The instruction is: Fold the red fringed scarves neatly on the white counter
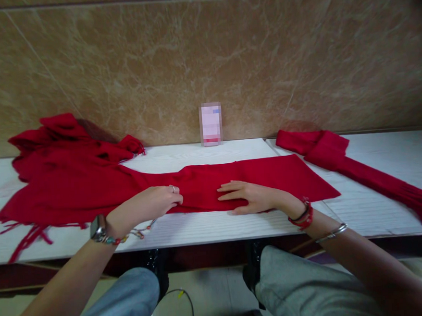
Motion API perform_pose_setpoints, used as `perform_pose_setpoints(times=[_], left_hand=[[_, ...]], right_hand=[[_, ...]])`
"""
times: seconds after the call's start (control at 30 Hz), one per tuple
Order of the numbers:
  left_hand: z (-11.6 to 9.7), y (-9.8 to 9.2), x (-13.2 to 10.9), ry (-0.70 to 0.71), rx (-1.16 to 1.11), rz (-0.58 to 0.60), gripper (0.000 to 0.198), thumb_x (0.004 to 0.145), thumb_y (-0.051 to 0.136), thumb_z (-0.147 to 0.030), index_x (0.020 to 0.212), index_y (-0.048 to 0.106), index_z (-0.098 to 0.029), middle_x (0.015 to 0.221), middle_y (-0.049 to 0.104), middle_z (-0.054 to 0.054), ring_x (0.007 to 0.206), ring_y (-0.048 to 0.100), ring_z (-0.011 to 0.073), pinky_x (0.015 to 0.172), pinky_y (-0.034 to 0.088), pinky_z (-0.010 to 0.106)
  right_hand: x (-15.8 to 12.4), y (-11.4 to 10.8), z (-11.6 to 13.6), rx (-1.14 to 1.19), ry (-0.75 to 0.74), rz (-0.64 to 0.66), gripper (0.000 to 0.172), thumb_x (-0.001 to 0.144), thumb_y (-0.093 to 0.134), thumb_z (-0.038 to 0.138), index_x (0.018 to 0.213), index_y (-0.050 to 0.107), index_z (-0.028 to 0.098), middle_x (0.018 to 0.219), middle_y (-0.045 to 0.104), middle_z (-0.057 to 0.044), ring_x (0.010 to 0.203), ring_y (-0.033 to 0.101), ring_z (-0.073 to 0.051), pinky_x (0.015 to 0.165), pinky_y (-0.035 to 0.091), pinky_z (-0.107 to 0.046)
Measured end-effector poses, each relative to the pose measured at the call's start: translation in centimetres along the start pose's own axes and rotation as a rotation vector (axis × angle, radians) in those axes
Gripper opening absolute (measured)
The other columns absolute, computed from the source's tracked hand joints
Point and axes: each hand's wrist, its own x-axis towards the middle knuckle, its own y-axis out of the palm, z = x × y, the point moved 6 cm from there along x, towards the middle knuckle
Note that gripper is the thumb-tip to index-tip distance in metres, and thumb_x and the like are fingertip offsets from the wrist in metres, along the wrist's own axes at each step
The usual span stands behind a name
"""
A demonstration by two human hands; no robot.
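Note:
A red fringed scarf [205, 177] lies lengthwise across the table in front of me, laid fairly flat at the middle and right. Its left part runs into loose folds, with tassels hanging toward the front edge. My left hand [159, 200] has its fingers curled at the scarf's near edge, pinching the cloth there; the fingertips are partly hidden. Just to the right, my right hand [251, 196] rests palm down on the same scarf, fingers stretched out and spread, the thumb by the near edge.
A crumpled red heap of cloth [56, 142] sits at the back left against the tiled wall [204, 57]. At the right lies a narrow folded red scarf [356, 164] with fringe. A blurred, phone-like upright object [210, 123] leans on the wall. The white table [209, 230] ends near my knees.

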Motion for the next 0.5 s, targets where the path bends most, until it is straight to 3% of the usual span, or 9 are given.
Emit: perform_pose_setpoints(times=[0.1, 0.3, 0.5], left_hand=[[-0.5, -0.4, -0.2, 0.025, 0.010, 0.042, 0.021, 0.083, 0.043, -0.012, 0.089, 0.062, -0.020, 0.095, 0.061, 0.003, 0.090, 0.055, 0.0156, 0.081, 0.041, 0.025], [-0.9, 1.2, -0.1, 0.008, -0.025, 0.200, 0.024, 0.074, 0.043, -0.004, 0.080, 0.060, -0.019, 0.080, 0.060, 0.001, 0.077, 0.056, 0.0151, 0.071, 0.042, 0.024], [-1.3, 0.3, -0.2, 0.046, -0.055, 0.176, 0.023, 0.074, 0.044, -0.007, 0.083, 0.060, -0.021, 0.084, 0.060, 0.000, 0.079, 0.055, 0.0151, 0.071, 0.040, 0.023]], right_hand=[[0.0, 0.1, -0.1, 0.015, 0.019, 0.023, 0.044, 0.083, 0.052, 0.038, 0.125, 0.049, 0.023, 0.133, 0.046, -0.005, 0.127, 0.032, -0.019, 0.106, 0.025, -0.037], [-0.1, 0.1, -0.4, 0.042, 0.006, 0.018, 0.042, 0.084, 0.052, 0.037, 0.123, 0.051, 0.022, 0.135, 0.043, -0.006, 0.127, 0.031, -0.019, 0.107, 0.021, -0.038], [-0.2, 0.2, -0.6, 0.042, 0.012, 0.030, 0.037, 0.083, 0.053, 0.035, 0.120, 0.054, 0.027, 0.137, 0.041, -0.003, 0.128, 0.029, -0.018, 0.108, 0.018, -0.038]])
